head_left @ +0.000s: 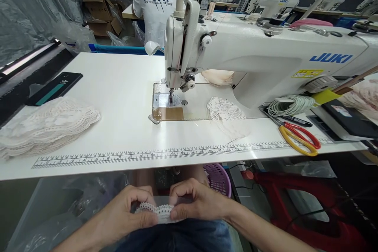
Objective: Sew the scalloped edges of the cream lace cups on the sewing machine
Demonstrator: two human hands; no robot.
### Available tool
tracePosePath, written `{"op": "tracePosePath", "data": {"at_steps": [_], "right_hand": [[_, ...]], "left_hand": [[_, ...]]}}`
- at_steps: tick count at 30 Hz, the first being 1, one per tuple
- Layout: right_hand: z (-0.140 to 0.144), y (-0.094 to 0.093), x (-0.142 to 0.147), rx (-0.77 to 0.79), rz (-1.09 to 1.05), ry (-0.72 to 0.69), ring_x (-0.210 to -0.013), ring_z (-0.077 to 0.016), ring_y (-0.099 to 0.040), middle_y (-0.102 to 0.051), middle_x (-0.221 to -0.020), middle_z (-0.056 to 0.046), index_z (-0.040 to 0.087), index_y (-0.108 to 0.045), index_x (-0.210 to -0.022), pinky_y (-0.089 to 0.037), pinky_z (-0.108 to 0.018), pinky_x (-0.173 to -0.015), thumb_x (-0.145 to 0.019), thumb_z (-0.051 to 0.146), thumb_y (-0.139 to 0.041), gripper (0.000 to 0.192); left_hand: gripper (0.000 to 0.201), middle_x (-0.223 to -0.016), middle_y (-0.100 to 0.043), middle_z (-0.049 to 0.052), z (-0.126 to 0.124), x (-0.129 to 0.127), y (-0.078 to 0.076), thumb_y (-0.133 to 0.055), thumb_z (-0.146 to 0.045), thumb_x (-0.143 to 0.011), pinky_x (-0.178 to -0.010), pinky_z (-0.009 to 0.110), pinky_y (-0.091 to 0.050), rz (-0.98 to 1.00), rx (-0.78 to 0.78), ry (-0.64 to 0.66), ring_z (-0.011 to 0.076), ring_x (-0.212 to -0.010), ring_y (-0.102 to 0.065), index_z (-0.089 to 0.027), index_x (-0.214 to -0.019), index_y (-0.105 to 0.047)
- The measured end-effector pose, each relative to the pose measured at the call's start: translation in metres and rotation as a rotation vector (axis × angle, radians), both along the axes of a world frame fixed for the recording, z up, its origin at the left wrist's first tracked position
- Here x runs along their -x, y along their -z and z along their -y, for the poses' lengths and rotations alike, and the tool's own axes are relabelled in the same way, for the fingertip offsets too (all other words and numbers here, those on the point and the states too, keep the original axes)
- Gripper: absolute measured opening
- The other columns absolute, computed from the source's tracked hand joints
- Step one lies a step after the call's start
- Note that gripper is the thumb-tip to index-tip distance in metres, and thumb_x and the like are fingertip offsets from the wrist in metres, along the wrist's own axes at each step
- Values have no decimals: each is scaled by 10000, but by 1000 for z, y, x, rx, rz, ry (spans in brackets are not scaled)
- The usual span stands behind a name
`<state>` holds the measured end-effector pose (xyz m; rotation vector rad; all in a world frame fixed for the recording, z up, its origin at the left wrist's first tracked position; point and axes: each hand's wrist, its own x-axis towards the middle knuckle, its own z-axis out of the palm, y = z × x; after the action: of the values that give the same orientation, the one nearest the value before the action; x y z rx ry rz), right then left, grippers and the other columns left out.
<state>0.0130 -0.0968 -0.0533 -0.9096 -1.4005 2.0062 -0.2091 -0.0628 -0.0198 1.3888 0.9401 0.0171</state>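
Over my lap, below the table's front edge, a small piece of white lace (pixel 163 213) is stretched between both hands. My left hand (pixel 136 208) pinches its left end between thumb and fingers. The right end is gripped the same way by my right hand (pixel 191 204). A scalloped, holed border runs along the upper edge of the lace. Above the hands stands a white sewing machine (pixel 251 51), its needle and presser foot (pixel 171 96) over the metal plate. Another lace piece (pixel 227 117) lies flat to the right of the needle.
A stack of lace pieces (pixel 47 124) lies at the table's left. A printed ruler (pixel 177 152) runs along the front edge. Scissors (pixel 301 138) and a cord coil (pixel 291 105) lie at right. A purple basket (pixel 220 179) stands below. Another person (pixel 155 12) sits beyond.
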Motion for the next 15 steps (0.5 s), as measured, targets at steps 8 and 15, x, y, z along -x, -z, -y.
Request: {"op": "tracePosePath", "data": {"at_steps": [8,15], "right_hand": [[-2,-7,7,-22,58,0,-630,-92,-464,-550,-694,4,91,-675,-796,-359,-199,-582,-755,280,-701,195],[-3,-11,0,106,-11,96,-599,-83,-426,-517,-684,2,96,-615,-727,-322,-204,-551,-709,415,-741,343]], "left_hand": [[245,-901,-597,-18,-10,-10,-30,-667,-433,-728,-781,250,-333,-238,-221,206,204,-931,-490,-226,-855,-636],[241,-742,-503,-25,-11,-9,-27,-646,-395,-691,-634,225,-303,-162,-116,55,158,-737,-444,-181,-789,-598]]}}
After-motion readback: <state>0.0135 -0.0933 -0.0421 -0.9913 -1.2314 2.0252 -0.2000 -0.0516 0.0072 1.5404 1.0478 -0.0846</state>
